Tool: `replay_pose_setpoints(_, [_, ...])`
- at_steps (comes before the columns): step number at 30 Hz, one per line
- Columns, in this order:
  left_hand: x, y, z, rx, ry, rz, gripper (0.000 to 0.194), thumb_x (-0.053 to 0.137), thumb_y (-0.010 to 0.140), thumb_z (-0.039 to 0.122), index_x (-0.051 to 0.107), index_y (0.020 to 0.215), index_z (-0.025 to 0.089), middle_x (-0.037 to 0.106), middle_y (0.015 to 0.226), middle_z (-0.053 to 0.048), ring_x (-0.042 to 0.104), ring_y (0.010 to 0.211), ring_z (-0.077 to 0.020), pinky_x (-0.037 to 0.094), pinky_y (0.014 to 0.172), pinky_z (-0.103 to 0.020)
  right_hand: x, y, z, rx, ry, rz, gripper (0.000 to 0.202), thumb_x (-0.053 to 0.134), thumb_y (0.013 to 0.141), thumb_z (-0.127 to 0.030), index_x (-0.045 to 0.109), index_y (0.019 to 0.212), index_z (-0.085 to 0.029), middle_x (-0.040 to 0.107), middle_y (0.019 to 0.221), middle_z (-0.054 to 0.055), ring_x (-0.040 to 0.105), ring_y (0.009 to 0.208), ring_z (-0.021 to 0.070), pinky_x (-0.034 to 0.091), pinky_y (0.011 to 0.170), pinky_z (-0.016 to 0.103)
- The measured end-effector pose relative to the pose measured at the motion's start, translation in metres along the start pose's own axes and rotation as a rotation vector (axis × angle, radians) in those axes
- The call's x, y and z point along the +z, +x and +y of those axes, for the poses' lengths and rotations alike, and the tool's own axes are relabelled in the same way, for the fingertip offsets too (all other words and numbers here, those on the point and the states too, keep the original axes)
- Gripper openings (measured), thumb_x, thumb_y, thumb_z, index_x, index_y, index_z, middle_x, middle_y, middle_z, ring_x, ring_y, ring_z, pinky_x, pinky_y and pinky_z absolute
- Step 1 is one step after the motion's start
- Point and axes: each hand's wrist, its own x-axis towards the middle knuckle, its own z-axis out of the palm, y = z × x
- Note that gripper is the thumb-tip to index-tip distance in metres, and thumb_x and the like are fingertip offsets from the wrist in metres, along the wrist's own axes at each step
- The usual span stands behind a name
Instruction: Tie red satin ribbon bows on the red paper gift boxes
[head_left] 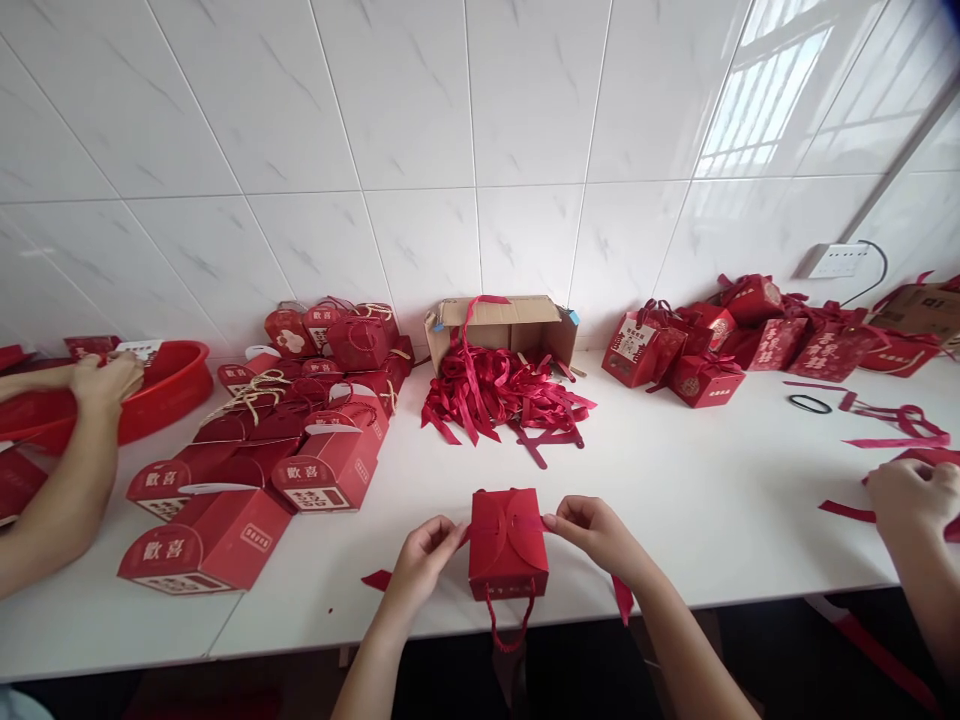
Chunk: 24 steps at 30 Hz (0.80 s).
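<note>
A small red gift box (508,550) stands on the white table in front of me, its top flaps folded together and a cord handle hanging over the near edge. A red ribbon runs across its top. At the box's left side my left hand (429,560) pinches the ribbon, whose tail shows beyond the hand. On the right side my right hand (592,530) pinches the other part of the ribbon, with its end hanging at the table's edge. Behind the box, a heap of red ribbons (499,395) spills from an open cardboard box (559,340).
Rows of red boxes (247,535) stand at the left, beside a red basin (169,395) with a person's arms over it. Finished-looking boxes (705,380) are piled at the right. Another person's hand (915,495) works near loose ribbons (900,415).
</note>
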Motion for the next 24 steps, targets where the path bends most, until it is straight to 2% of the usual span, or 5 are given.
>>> replay_pose_setpoints(6, [0.018, -0.037, -0.013, 0.310, 0.239, 0.588, 0.022, 0.061, 0.076, 0.045, 0.063, 0.085, 0.025, 0.056, 0.101, -0.007, 0.049, 0.104, -0.0271, 0.038, 0.091, -0.038, 0.013, -0.025, 0.009, -0.185, 0.072, 0.698, 0.033, 0.060, 0.079, -0.051, 0.052, 0.067, -0.021, 0.053, 0.075, 0.003, 0.050, 0.074, 0.0187, 0.042, 0.069, 0.032])
replay_pose_setpoints(10, [0.026, -0.061, -0.016, 0.207, 0.243, 0.369, 0.027, 0.053, 0.082, 0.046, 0.069, 0.095, 0.028, 0.058, 0.098, -0.008, 0.051, 0.101, -0.0283, 0.041, 0.088, -0.040, 0.033, -0.045, 0.017, 0.061, 0.501, 0.339, 0.038, 0.057, 0.082, -0.050, 0.059, 0.064, -0.017, 0.045, 0.057, -0.001, 0.043, 0.053, 0.0120, 0.039, 0.051, 0.026])
replay_pose_setpoints(13, [0.024, -0.060, -0.017, 0.060, 0.266, 0.267, 0.034, 0.048, 0.084, 0.049, 0.069, 0.101, 0.030, 0.060, 0.089, -0.007, 0.052, 0.096, -0.0298, 0.038, 0.090, -0.047, 0.048, -0.046, 0.024, 0.273, 0.986, 0.183, 0.025, 0.062, 0.082, -0.040, 0.068, 0.088, -0.016, 0.055, 0.066, 0.000, 0.049, 0.053, 0.0095, 0.043, 0.047, 0.022])
replay_pose_setpoints(18, [0.006, -0.045, -0.015, -0.026, 0.060, 0.275, 0.041, 0.054, 0.081, 0.048, 0.060, 0.117, 0.031, 0.064, 0.106, -0.006, 0.050, 0.114, -0.0283, 0.039, 0.091, -0.040, 0.050, -0.034, 0.026, 0.421, 1.542, 0.253, 0.014, 0.055, 0.084, -0.016, 0.065, 0.093, -0.016, 0.064, 0.098, 0.009, 0.062, 0.069, 0.0093, 0.056, 0.056, 0.020])
replay_pose_setpoints(24, [-0.001, -0.029, -0.012, -0.050, -0.784, 0.275, 0.031, 0.068, 0.073, 0.034, 0.064, 0.104, 0.028, 0.064, 0.113, -0.002, 0.062, 0.098, -0.0185, 0.048, 0.069, -0.026, 0.034, -0.025, 0.027, 0.226, 1.574, 0.364, 0.014, 0.064, 0.081, -0.017, 0.065, 0.093, -0.023, 0.062, 0.080, 0.000, 0.064, 0.072, 0.0088, 0.060, 0.064, 0.018])
